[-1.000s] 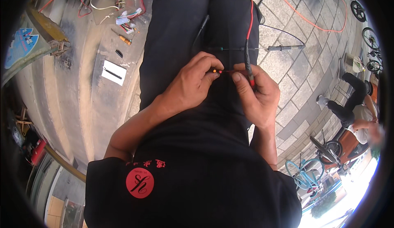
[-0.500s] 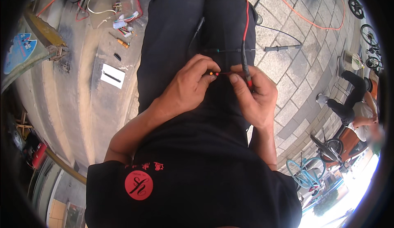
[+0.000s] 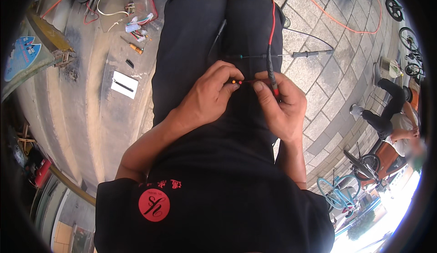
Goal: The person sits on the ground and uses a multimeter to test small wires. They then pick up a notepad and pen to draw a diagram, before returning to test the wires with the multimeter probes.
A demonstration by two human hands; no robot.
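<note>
Above my lap, my left hand [image 3: 210, 89] is closed, thumb and forefinger pinching a small black connector [image 3: 236, 81] with an orange and a red end. A thin dark red wire [image 3: 246, 81] runs from it to my right hand [image 3: 283, 102], whose thumb and forefinger are pressed together on it. A thicker red cable with a black sleeve [image 3: 271, 59] comes down over the right thigh and passes across the fingers of that hand; its red tip is by the thumb. Fingers hide most of the connector.
A slim probe with a dark handle [image 3: 313, 53] lies across the right thigh. To the left, a clear plastic box [image 3: 125, 7], white connectors [image 3: 136, 24], a screwdriver [image 3: 135, 48] and white paper [image 3: 123, 85] lie on a ledge. A seated person [image 3: 396, 121] and bicycles are at right.
Both hands keep their pinch almost in place. The right hand and the cable across it have shifted very slightly left.
</note>
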